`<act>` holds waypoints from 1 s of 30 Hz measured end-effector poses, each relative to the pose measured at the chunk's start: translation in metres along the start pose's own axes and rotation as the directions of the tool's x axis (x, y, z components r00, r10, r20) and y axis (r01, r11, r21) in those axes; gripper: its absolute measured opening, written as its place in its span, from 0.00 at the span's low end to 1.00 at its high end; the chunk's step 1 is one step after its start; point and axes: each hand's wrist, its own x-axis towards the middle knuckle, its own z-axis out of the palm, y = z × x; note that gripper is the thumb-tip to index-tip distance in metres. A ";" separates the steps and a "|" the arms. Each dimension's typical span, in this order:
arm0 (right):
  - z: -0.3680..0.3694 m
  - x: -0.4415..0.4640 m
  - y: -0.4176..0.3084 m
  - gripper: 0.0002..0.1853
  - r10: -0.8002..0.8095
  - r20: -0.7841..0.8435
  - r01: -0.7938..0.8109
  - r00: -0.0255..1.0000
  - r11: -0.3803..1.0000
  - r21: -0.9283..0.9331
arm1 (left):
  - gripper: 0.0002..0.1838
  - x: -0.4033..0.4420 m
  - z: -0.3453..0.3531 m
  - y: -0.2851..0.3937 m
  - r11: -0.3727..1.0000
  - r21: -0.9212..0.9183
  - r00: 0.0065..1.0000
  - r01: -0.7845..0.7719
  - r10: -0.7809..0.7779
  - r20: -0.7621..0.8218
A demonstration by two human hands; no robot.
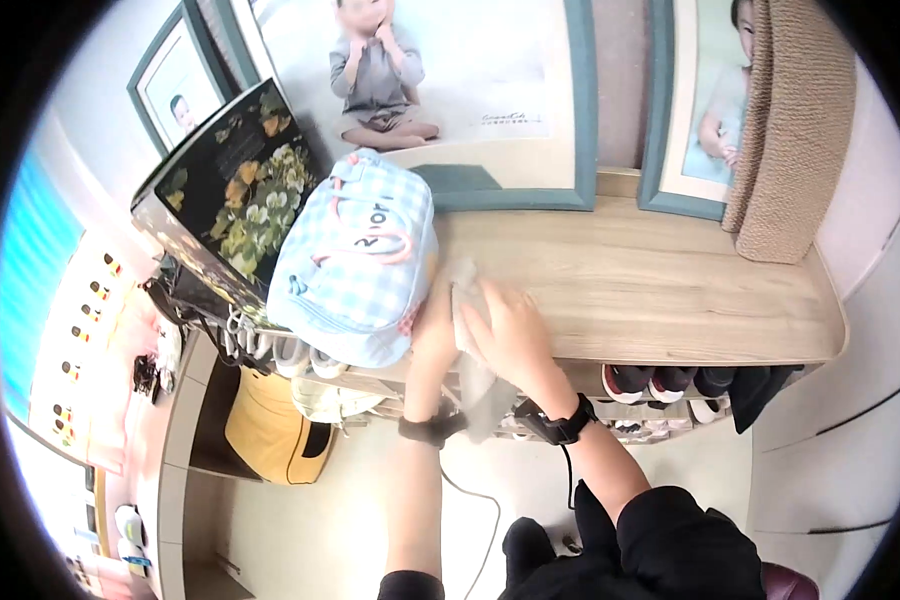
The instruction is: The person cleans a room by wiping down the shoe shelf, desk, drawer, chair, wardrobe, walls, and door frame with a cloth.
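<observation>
My right hand (pixel 510 332) is closed on a thin whitish cloth (pixel 478 385), blurred, which hangs down between my wrists over the shelf's front edge. Beside it, my left hand (pixel 434 332) is right against the cloth and the lower right side of a blue-and-white checked bag (pixel 355 260); its fingers are smeared and partly hidden. The bag has pink handles and dark lettering, and lies on the wooden shelf top (pixel 630 290). Dark bands circle both wrists.
Behind the bag stands a dark flower-printed box (pixel 235 190). Framed pictures (pixel 580 110) lean at the back, and a folded brown woven mat (pixel 800 130) stands at the right. Shoes (pixel 625 383) fill the rack below. A yellow bag (pixel 270 430) sits lower left; a cable (pixel 495 510) crosses the floor.
</observation>
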 end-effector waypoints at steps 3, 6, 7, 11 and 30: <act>-0.005 -0.008 0.006 0.17 -0.012 -0.020 0.010 1.000 0.995 -0.097 | 0.27 0.000 0.009 -0.016 0.993 0.118 0.999 0.020 -0.016 -0.032; -0.014 -0.017 0.011 0.18 -0.006 -0.038 0.002 0.999 0.993 -0.119 | 0.28 0.001 0.005 0.008 0.960 0.229 0.985 0.160 -0.170 0.024; -0.021 -0.018 0.012 0.19 -0.008 -0.008 0.007 1.000 0.998 -0.055 | 0.28 0.002 0.006 0.012 0.948 0.271 0.984 0.166 -0.179 0.026; -0.050 -0.023 0.022 0.19 0.045 0.004 -0.045 0.999 0.999 -0.022 | 0.27 0.001 0.034 0.018 0.886 0.453 0.994 0.101 -0.106 -0.014; -0.336 -0.074 0.152 0.20 0.445 0.028 -0.446 0.895 0.894 0.037 | 0.24 -0.001 0.278 0.261 0.975 0.158 0.970 -0.153 0.118 0.212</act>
